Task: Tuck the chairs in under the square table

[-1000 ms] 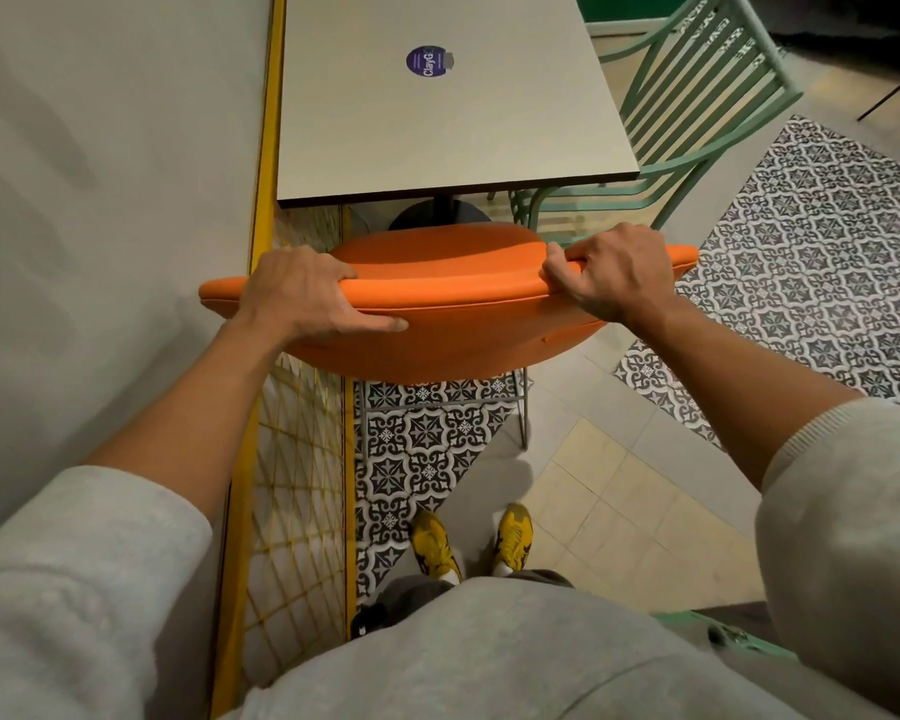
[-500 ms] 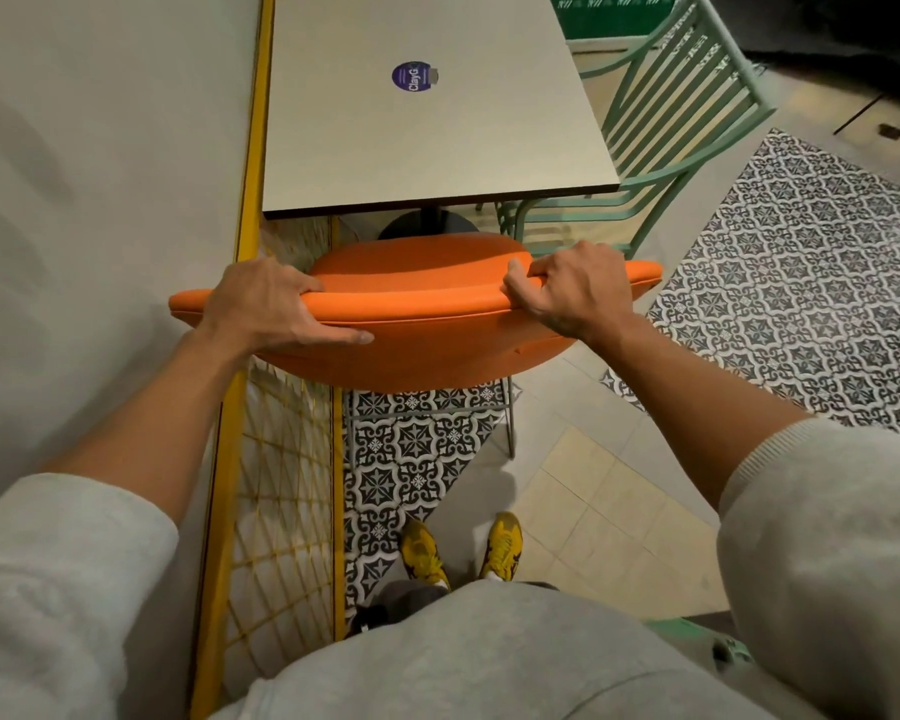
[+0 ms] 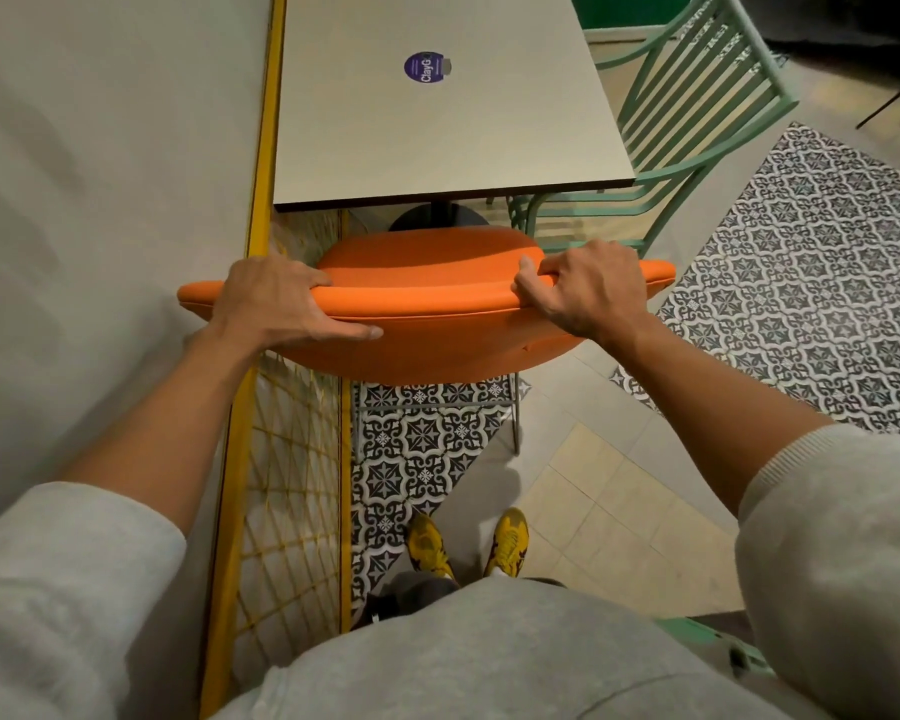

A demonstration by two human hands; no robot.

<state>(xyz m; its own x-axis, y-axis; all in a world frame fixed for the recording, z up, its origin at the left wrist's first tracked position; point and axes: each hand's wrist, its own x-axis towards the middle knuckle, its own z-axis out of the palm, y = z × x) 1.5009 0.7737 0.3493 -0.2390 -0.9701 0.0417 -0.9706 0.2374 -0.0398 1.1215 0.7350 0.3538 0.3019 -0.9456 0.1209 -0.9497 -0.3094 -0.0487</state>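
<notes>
An orange padded chair (image 3: 427, 283) stands at the near edge of the square beige table (image 3: 437, 137), its seat front just short of the tabletop edge. My left hand (image 3: 276, 304) grips the left part of the curved backrest, thumb along its back. My right hand (image 3: 583, 293) grips the right part of the same backrest. A mint green metal chair (image 3: 692, 116) stands at the table's right side, its seat partly under the tabletop. The table's dark pedestal base (image 3: 437, 218) shows beyond the orange seat.
A grey wall (image 3: 100, 200) with a yellow frame (image 3: 261, 148) and yellow wire grid (image 3: 292, 485) runs close along the left. Patterned tile floor (image 3: 811, 304) spreads to the right. My feet in yellow shoes (image 3: 463, 548) stand behind the chair.
The orange chair looks slightly farther from the table's near edge than a second ago. Both hands keep their grip on the backrest.
</notes>
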